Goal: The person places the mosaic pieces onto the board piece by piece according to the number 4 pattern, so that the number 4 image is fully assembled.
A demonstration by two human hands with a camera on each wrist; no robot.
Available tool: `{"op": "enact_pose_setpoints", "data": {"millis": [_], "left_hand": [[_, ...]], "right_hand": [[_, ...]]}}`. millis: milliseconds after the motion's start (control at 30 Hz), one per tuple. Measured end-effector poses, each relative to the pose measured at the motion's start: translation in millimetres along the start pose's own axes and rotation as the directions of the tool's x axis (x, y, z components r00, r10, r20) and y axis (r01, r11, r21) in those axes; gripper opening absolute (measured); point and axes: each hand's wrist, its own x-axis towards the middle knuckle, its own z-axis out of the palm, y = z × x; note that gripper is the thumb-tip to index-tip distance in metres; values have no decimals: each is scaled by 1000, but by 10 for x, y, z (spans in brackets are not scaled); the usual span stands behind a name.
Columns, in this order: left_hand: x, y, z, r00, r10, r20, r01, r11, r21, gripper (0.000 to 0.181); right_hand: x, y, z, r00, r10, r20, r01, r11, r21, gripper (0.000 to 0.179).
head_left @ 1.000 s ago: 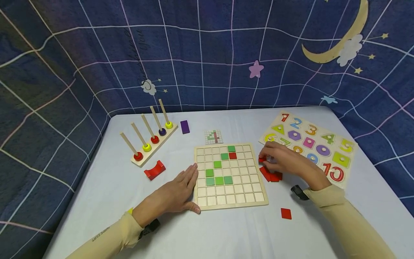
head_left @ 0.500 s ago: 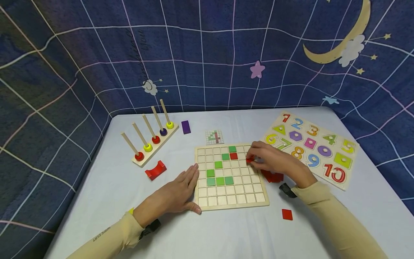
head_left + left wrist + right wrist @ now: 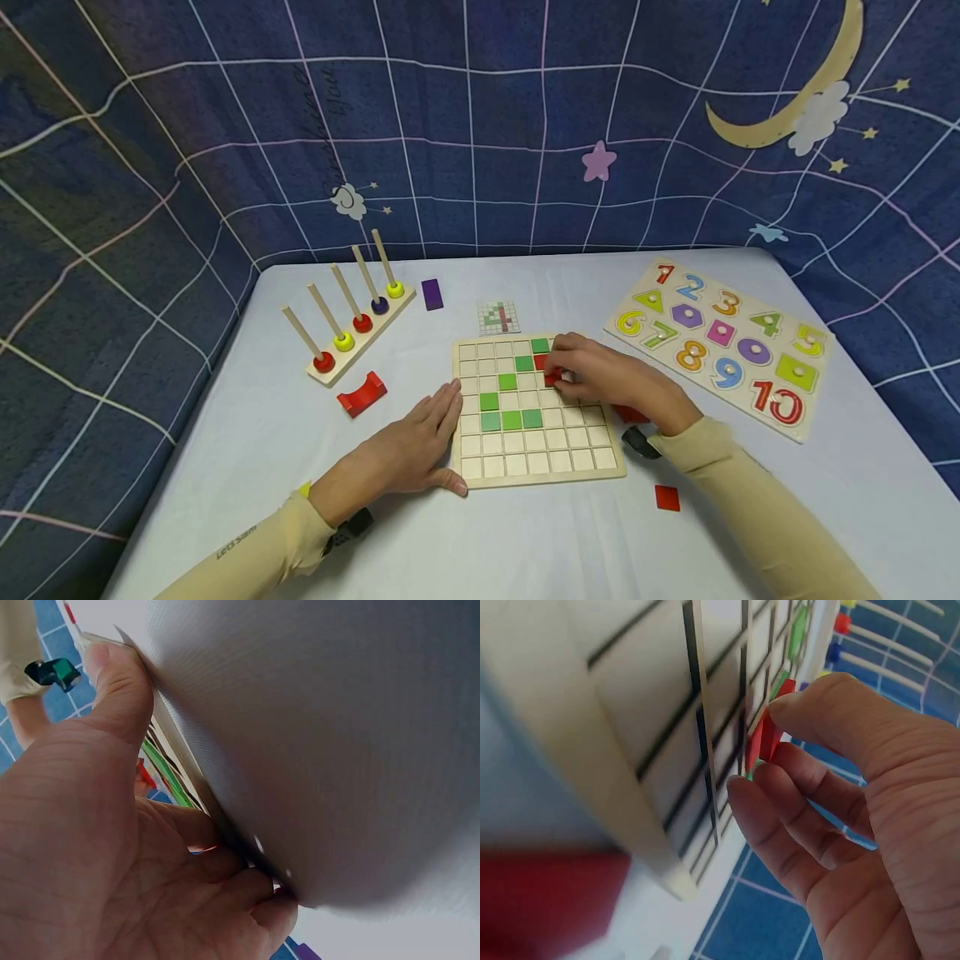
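Observation:
A square wooden grid board lies on the table, with several green tiles and one red tile in its cells. My left hand rests along the board's left edge, fingers extended and thumb at the near corner; the left wrist view shows the thumb against that edge. Over the upper right part of the board, my right hand pinches a red square tile between thumb and fingers. That tile is close over the cell just below the placed red one. My right hand partly covers the right-hand cells.
A pattern card lies behind the board. Left are a peg stand with coloured beads, a red arched block and a purple tile. Right are a number puzzle board, red tiles and a single red tile.
My right hand has moved left from the red tile pile to over the board, bringing one red tile with it. My left hand has stayed at the board's edge.

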Motion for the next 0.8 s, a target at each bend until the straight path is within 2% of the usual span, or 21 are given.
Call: {"op": "enact_pose_setpoints", "data": {"millis": [200,467,800], "left_hand": [[0,0,6,1000,1,5,-1,1000,-8,123],[3,-2,-3,1000,0,6,0,1000,14,122],[6,0,12,1000,-13,11,13,1000,17,123]], "right_hand": [[45,-19,101,999,-38,5,38,998,-52,12],[59,-33,94,996,-82,-38,78,992,-101,9],[69,-45,78,998,-63,-21,62,995,-84,8]]}}
